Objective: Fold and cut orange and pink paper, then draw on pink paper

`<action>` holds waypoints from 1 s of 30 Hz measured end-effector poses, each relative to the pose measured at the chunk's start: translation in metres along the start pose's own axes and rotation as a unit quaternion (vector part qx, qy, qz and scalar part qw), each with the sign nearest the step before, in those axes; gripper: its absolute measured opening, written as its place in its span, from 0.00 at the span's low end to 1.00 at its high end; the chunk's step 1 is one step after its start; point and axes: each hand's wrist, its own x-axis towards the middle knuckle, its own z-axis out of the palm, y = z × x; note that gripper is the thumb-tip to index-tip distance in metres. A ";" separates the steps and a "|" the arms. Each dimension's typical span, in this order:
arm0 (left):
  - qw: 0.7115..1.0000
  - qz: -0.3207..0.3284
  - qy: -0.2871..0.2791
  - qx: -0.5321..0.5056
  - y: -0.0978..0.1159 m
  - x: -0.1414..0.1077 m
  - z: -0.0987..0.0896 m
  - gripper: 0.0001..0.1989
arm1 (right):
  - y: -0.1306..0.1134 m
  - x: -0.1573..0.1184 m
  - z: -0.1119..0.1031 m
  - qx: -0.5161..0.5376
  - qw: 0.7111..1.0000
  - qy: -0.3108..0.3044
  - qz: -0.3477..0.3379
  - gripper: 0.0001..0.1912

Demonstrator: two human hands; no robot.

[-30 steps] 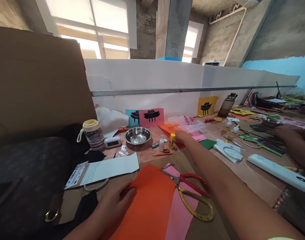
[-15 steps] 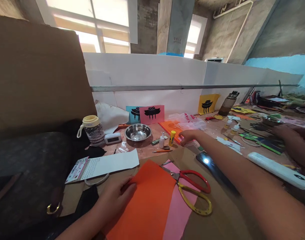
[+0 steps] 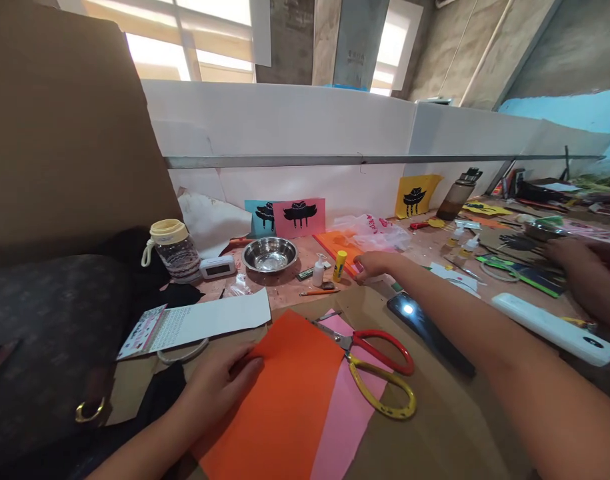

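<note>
An orange sheet [image 3: 285, 393] lies on top of a pink sheet [image 3: 347, 413] on brown cardboard. My left hand [image 3: 229, 380] grips the orange sheet's left edge between thumb and fingers. Scissors [image 3: 347, 343] with one red and one yellow handle rest across both sheets, blades slightly apart. Farther off, my right hand [image 3: 372, 265] reaches to the near edge of an orange stack [image 3: 337, 247] by a clear plastic bag [image 3: 375, 232]; its fingertips are partly hidden, so its hold is unclear. A yellow glue stick [image 3: 340, 265] stands just left of it.
A steel bowl [image 3: 269, 255], white bottle [image 3: 318, 272] and pencil [image 3: 319, 292] are at the middle. A jar [image 3: 175, 253] stands left. A phone [image 3: 429, 333] lies beneath my right forearm. Another person's hand [image 3: 569, 260] is at the right, near a white power strip [image 3: 555, 327].
The view has tilted slightly down, so the scene sits higher and a little left. Both hands stay at nearly the same places on the table.
</note>
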 end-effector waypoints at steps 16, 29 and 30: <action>1.000 0.010 -0.013 0.003 0.001 0.000 -0.001 0.14 | 0.018 0.003 0.026 0.042 0.988 0.142 0.038 0.18; 0.999 -0.003 -0.010 -0.034 0.002 0.001 0.002 0.16 | 0.032 -0.005 0.061 0.124 0.959 0.249 0.052 0.18; 0.999 -0.008 -0.010 -0.045 0.003 0.000 0.003 0.16 | 0.031 -0.006 0.061 0.126 0.955 0.260 0.062 0.18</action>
